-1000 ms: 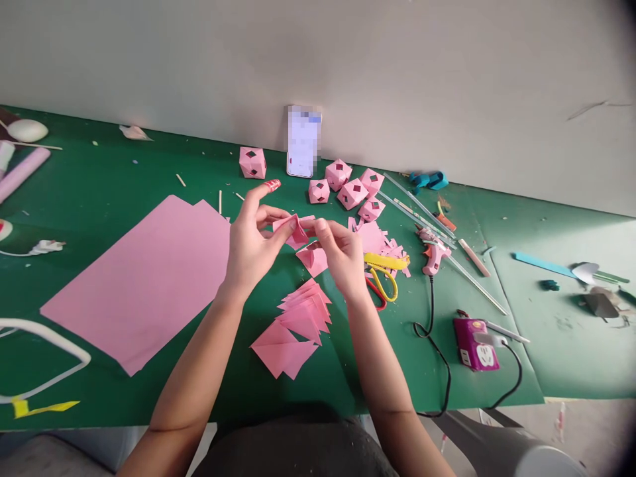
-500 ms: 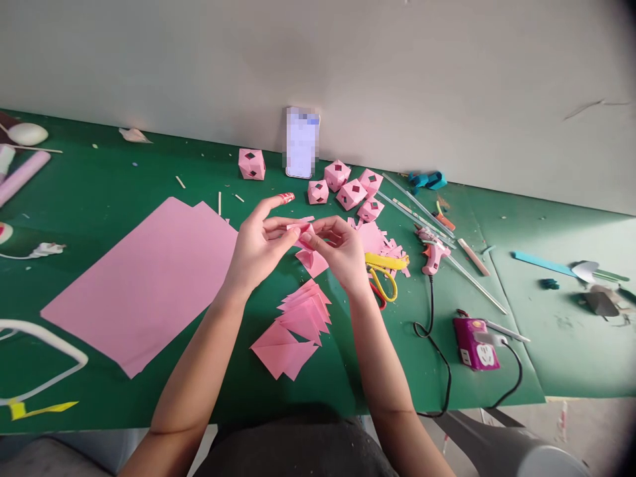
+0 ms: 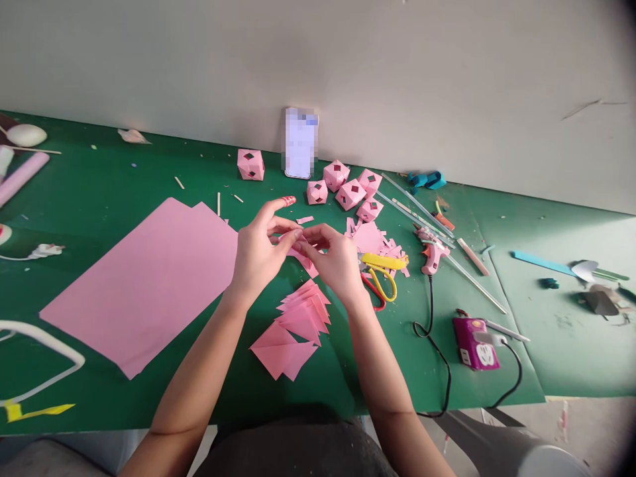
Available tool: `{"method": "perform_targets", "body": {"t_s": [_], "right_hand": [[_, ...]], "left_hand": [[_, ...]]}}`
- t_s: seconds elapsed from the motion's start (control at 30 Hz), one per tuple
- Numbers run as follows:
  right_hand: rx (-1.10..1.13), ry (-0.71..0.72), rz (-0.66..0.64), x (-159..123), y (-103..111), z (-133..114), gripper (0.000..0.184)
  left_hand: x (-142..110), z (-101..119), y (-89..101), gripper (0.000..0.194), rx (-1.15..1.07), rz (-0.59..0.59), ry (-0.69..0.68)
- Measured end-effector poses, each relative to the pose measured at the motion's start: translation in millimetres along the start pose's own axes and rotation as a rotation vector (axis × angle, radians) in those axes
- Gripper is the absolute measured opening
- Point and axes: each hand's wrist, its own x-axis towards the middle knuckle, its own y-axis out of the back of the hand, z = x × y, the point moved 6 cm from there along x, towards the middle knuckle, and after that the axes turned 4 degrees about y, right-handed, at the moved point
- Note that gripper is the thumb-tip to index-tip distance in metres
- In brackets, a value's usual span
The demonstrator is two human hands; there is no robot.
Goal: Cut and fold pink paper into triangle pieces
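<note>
Above the table my left hand (image 3: 261, 255) and my right hand (image 3: 335, 258) meet, both pinching a small folded piece of pink paper (image 3: 300, 244) that their fingers mostly cover. My left index finger, with a red-and-white wrap on its tip, sticks out away from the pinch. Just below the fingers lies a pink paper square (image 3: 309, 267), partly hidden. Nearer to me is a fanned stack of pink paper squares (image 3: 301, 318). Red-and-yellow scissors (image 3: 383, 283) and a yellow utility knife (image 3: 385, 261) lie beside my right hand.
Large pink sheets (image 3: 144, 285) lie left. Several folded pink paper boxes (image 3: 350, 194) stand at the back by a propped phone (image 3: 301, 142). Paper scraps (image 3: 375, 237), a pink glue gun (image 3: 433, 255), clear sticks (image 3: 477, 285) and a purple power strip (image 3: 476, 344) lie right.
My right hand has turned and shifted slightly down and left, and the fingers now cover more of the folded paper. My left hand has barely moved.
</note>
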Motion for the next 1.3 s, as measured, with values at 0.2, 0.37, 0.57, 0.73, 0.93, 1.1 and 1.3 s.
{"method": "perform_targets", "body": {"t_s": [0.2,0.37,0.57,0.73,0.93,1.1,1.3], "right_hand": [[0.063,-0.009,-0.012,-0.3,3.9,0.8,0.014],[0.034,-0.005,0.035,0.5,4.0,2.0,0.011],[-0.035,0.036,-0.003,0.2,2.4,0.4,0.01],[-0.119,0.136,-0.025,-0.6,3.9,-4.2,0.012],[-0.196,0.163,-0.016,-1.3,3.3,-3.4,0.014],[-0.063,0.143,-0.085,0.1,0.8,-3.8,0.014],[-0.223,0.276,-0.019,1.4,6.9,-5.6,0.014]], "left_hand": [[0.4,1.1,3.3,0.049,-0.106,-0.019,-0.008],[-0.6,1.7,2.3,0.053,-0.06,-0.074,0.0],[-1.9,4.2,4.4,0.052,0.034,-0.059,-0.014],[-3.0,4.9,6.0,0.057,0.032,-0.071,-0.02],[-3.8,10.1,6.9,0.048,0.067,-0.044,-0.063],[-3.4,11.7,9.0,0.038,0.1,0.025,-0.112],[-2.8,13.8,3.5,0.052,0.177,-0.08,-0.147]]}}
